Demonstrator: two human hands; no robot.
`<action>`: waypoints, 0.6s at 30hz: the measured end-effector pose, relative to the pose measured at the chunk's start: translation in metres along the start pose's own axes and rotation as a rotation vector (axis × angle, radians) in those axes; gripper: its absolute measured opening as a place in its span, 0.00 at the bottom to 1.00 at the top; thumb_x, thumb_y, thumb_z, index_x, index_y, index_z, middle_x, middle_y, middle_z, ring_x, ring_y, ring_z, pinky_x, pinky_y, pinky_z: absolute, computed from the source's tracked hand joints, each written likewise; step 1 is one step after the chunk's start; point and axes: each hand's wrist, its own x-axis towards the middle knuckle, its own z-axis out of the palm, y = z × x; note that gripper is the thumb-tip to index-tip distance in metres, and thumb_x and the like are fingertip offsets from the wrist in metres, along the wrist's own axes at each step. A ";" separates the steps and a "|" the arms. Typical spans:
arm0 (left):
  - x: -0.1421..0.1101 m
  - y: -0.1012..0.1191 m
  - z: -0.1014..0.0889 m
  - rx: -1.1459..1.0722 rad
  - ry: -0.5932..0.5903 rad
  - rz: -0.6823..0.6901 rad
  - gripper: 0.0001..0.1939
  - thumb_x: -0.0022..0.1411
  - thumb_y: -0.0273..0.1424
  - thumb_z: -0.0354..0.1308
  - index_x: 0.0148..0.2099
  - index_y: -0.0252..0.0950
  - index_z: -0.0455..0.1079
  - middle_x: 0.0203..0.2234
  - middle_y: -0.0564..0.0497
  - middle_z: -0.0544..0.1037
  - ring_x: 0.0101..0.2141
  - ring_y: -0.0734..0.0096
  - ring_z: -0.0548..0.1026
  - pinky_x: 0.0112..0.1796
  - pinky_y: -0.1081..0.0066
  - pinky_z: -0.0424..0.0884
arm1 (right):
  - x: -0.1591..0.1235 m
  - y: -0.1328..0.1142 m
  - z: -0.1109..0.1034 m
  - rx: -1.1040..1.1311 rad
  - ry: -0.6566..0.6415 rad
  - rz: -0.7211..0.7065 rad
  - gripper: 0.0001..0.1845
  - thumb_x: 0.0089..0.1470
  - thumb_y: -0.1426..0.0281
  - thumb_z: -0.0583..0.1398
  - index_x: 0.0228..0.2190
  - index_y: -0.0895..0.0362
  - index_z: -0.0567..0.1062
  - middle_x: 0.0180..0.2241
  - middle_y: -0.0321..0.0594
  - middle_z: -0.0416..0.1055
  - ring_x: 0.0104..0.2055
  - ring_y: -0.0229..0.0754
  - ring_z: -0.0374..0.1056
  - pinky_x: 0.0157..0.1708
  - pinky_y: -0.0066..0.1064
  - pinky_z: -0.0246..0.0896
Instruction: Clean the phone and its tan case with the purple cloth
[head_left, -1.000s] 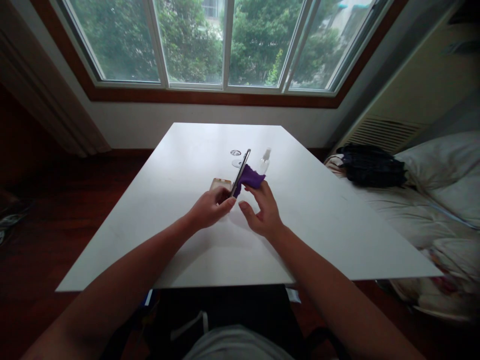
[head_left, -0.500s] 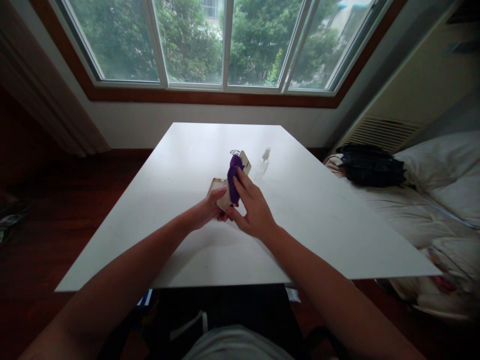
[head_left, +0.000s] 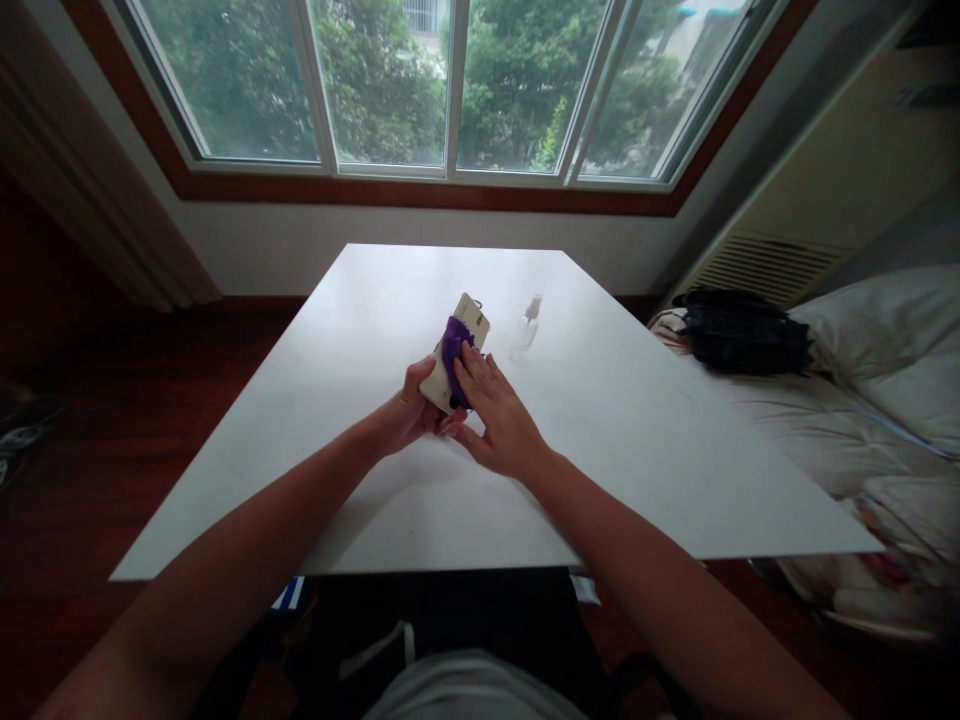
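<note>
My left hand point(head_left: 409, 408) is closed around the lower left edge of a cream-coloured phone point(head_left: 472, 316), held tilted above the white table. A crumpled purple cloth point(head_left: 453, 352) lies across the phone's upward face. My right hand point(head_left: 504, 415) presses the cloth against it with its fingers, the thumb near the phone's lower end. A small dark round spot shows at that end. Behind the phone's far end, a bit of a dark thin loop peeks out, mostly hidden.
A clear spray bottle point(head_left: 526, 326) stands on the white table point(head_left: 645, 460), right of the phone. A bed with a dark bag point(head_left: 742, 330) on it is at the right. Beyond the table is a wide window point(head_left: 450, 90); a curtain point(head_left: 97, 170) hangs at the left.
The phone has turned and shifted slightly left, showing more of its face. The cloth and my right fingers have moved with it. A pale phone case seen beside it is now hidden.
</note>
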 end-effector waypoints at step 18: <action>0.004 -0.003 -0.002 -0.092 -0.024 0.041 0.40 0.60 0.66 0.47 0.40 0.30 0.73 0.21 0.47 0.76 0.18 0.76 0.66 0.21 0.75 0.62 | -0.003 0.011 0.000 0.019 0.086 0.023 0.46 0.63 0.55 0.63 0.72 0.56 0.51 0.73 0.52 0.48 0.75 0.57 0.46 0.72 0.61 0.45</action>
